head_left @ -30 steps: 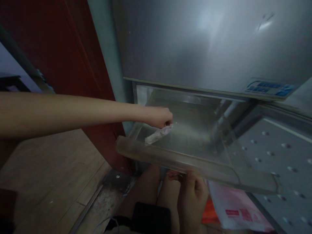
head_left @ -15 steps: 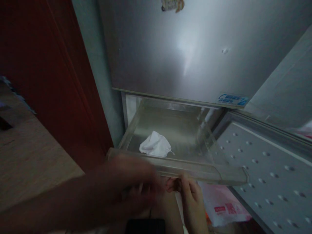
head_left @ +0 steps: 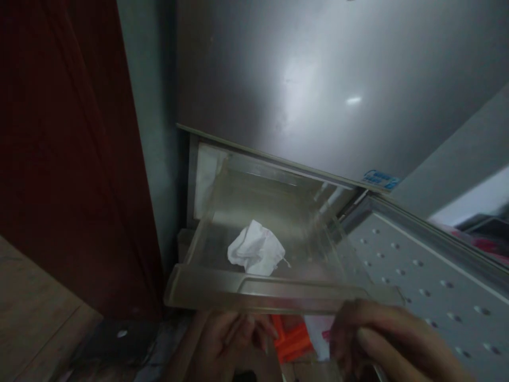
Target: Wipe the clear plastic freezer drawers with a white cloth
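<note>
A clear plastic freezer drawer (head_left: 202, 286) is pulled out of the fridge. Inside it, near the front, lies a crumpled white cloth-like piece (head_left: 256, 249) with a thin string at its right side. Just below the drawer's front lip is my left hand (head_left: 222, 337), its fingers loosely bent and apart, with nothing visible in them. My right hand (head_left: 377, 334) is at the right end of the drawer front, fingers bent downward. It is slightly blurred, and whether it grips the lip cannot be made out.
The silver upper fridge door (head_left: 278, 79) overhangs the drawer. The lower door (head_left: 429, 281) stands swung out at right, with a dimpled inner face. A dark red wooden door frame (head_left: 91, 159) rises at left. An orange item (head_left: 292, 339) lies beneath the drawer.
My left hand has dropped from in front of the drawer's left part to below its lip. My right hand has moved from under the middle to the right end. The view has shifted.
</note>
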`<move>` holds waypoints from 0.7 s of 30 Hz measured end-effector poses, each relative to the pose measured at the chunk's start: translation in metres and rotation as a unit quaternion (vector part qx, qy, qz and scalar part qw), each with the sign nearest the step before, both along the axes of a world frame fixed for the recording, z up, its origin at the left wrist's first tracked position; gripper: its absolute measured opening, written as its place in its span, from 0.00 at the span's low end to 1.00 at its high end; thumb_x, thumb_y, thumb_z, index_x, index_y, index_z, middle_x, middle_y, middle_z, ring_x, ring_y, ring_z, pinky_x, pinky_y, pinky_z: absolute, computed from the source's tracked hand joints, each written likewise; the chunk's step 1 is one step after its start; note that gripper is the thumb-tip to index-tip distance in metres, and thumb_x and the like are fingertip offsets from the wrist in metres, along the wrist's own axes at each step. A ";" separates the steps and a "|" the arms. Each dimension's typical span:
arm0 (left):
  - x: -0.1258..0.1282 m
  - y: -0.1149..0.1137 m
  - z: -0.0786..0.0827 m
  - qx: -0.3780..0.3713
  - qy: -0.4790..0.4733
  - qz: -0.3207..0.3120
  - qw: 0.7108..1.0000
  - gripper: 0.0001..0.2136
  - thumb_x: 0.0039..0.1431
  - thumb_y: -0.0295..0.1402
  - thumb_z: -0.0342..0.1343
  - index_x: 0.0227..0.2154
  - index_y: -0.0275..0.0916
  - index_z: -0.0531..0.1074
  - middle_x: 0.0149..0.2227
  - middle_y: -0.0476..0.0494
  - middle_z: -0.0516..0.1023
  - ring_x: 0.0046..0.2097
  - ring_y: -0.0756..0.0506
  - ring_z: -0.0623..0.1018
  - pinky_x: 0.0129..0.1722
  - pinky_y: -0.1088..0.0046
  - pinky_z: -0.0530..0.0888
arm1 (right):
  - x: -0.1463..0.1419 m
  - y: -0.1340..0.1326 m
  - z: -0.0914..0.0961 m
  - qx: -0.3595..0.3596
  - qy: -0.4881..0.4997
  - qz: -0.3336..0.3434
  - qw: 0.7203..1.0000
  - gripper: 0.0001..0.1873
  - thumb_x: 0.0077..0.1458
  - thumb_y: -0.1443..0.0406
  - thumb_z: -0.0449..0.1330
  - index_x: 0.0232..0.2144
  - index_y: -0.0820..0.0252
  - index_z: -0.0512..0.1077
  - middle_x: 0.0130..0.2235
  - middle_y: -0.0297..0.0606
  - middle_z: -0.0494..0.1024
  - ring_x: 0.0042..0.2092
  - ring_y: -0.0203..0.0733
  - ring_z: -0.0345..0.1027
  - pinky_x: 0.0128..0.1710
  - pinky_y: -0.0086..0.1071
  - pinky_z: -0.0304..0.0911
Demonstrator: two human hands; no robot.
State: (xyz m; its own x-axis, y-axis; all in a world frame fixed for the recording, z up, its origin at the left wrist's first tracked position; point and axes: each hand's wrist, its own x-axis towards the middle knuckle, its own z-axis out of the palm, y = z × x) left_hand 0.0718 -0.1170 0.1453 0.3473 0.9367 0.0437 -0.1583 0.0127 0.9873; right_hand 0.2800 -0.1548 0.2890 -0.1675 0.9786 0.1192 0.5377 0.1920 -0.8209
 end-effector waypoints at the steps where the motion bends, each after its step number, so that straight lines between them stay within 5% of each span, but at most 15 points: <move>1: 0.001 0.000 0.004 -0.005 -0.023 -0.009 1.000 0.29 0.62 0.60 0.49 0.28 0.38 0.81 0.30 0.40 0.82 0.31 0.44 0.78 0.37 0.70 0.76 | -0.005 0.013 0.011 0.028 -0.020 -0.019 0.999 0.18 0.58 0.52 0.60 0.25 0.55 0.81 0.21 0.40 0.79 0.21 0.42 0.73 0.18 0.29 0.67; 4: 0.005 0.001 0.009 0.008 -0.052 -0.018 0.998 0.29 0.62 0.60 0.48 0.28 0.40 0.81 0.28 0.41 0.80 0.31 0.45 0.78 0.37 0.72 0.76 | -0.022 0.067 0.023 0.038 -0.064 0.016 0.997 0.15 0.57 0.55 0.59 0.30 0.58 0.79 0.21 0.34 0.77 0.20 0.37 0.69 0.19 0.26 0.64; 8: 0.004 0.001 0.007 0.033 -0.027 -0.025 0.999 0.29 0.66 0.57 0.44 0.29 0.42 0.83 0.28 0.41 0.81 0.33 0.44 0.80 0.39 0.72 0.77 | -0.040 0.135 -0.001 -0.088 -0.108 0.093 0.986 0.11 0.56 0.64 0.55 0.34 0.60 0.77 0.17 0.26 0.73 0.13 0.29 0.58 0.13 0.20 0.54; 14: 0.009 0.000 0.004 0.011 -0.085 -0.041 0.995 0.29 0.66 0.57 0.44 0.30 0.43 0.83 0.31 0.42 0.84 0.33 0.44 0.82 0.37 0.72 0.78 | -0.050 0.163 -0.034 -0.208 -0.061 0.120 0.969 0.10 0.52 0.63 0.59 0.23 0.60 0.77 0.14 0.27 0.72 0.14 0.31 0.63 0.14 0.22 0.59; 18: 0.011 0.002 0.004 0.034 -0.085 -0.044 0.995 0.27 0.68 0.54 0.44 0.29 0.45 0.83 0.30 0.44 0.84 0.33 0.44 0.82 0.37 0.73 0.77 | -0.051 0.161 -0.032 -0.125 -0.147 0.100 0.976 0.17 0.55 0.60 0.60 0.17 0.60 0.76 0.15 0.29 0.72 0.16 0.31 0.63 0.18 0.23 0.55; 21: 0.009 0.001 0.008 0.054 -0.072 -0.024 0.996 0.24 0.69 0.49 0.46 0.27 0.46 0.82 0.29 0.46 0.83 0.33 0.45 0.81 0.38 0.74 0.76 | -0.046 0.163 -0.023 -0.021 -0.277 0.080 0.957 0.11 0.48 0.66 0.68 0.16 0.59 0.77 0.15 0.26 0.71 0.19 0.30 0.60 0.21 0.25 0.50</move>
State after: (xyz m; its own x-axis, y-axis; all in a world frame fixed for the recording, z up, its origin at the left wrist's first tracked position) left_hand 0.0811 -0.1158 0.1534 0.3743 0.9065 0.1954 -0.2994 -0.0813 0.9507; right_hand 0.2339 0.0082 0.2662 -0.3419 0.9371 -0.0707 0.8596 0.2815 -0.4264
